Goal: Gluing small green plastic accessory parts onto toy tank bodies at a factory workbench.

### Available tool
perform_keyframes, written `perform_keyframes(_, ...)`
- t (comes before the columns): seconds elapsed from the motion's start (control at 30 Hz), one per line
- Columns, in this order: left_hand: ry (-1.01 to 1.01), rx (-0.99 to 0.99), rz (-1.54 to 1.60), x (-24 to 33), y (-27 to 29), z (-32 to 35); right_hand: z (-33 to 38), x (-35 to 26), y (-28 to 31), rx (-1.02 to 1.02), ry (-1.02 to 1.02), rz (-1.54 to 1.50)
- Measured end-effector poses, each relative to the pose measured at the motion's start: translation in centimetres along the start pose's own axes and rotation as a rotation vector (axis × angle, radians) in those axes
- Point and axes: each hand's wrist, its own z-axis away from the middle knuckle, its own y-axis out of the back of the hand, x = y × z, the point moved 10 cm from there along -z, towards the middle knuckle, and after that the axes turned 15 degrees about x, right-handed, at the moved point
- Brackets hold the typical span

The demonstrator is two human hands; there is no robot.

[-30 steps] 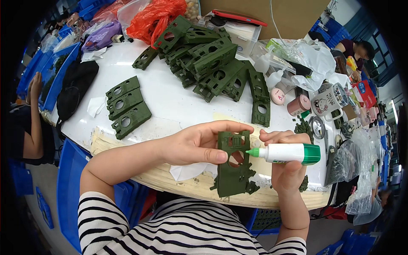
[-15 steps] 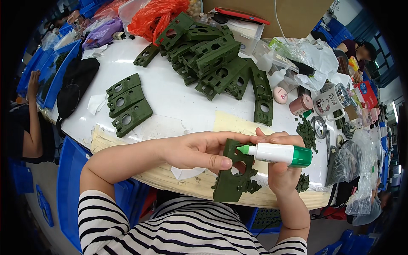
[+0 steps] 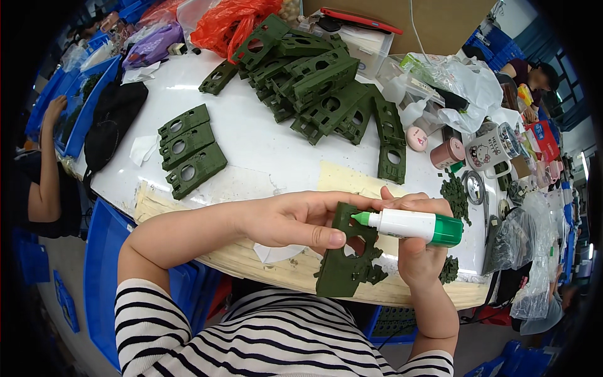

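Note:
My left hand [image 3: 295, 220] is closed on a dark green plastic model tank hull [image 3: 339, 276], thumb on its face and fingers behind. A round hole and small lugs along one side show on the part. In my right hand [image 3: 418, 267] lies a white glue bottle [image 3: 405, 223] with a green base, held sideways. Its green nozzle points left and meets the hull's upper portion, or hovers just over it; which, I cannot tell. Three similar hulls [image 3: 204, 164] lie side by side on the table's left. A heap of more hulls [image 3: 336, 72] sits at the back.
Small green pieces [image 3: 453, 191] are piled at the right, near a white mug [image 3: 480, 157] and a pink jar [image 3: 445, 156]. A black cloth bag [image 3: 116, 125] hangs over the left edge. Blue bins [image 3: 103, 270] stand below. Another person's arm [image 3: 49, 157] is at far left.
The whole view has shifted very slightly. My hands, the hull and the glue bottle keep almost the same pose. At far left, the other person's hand has moved a little.

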Motion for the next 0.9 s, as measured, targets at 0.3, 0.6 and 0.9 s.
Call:
perform_keyframes(0.3, -0.001, -0.017, -0.014, -0.02, 0.03, 0.01, -0.02, -0.16, -0.14, -0.003, 0.013, 0.015)
perform_keyframes(0.6, -0.015, -0.037, 0.017, 0.3, -0.26, 0.09, -0.06, -0.14, -0.2, 0.001, 0.007, 0.023)
perform_keyframes(0.9, 0.003, -0.004, 0.009, 0.21, 0.05, 0.05, -0.11, -0.13, 0.5, 0.052, -0.018, -0.004)
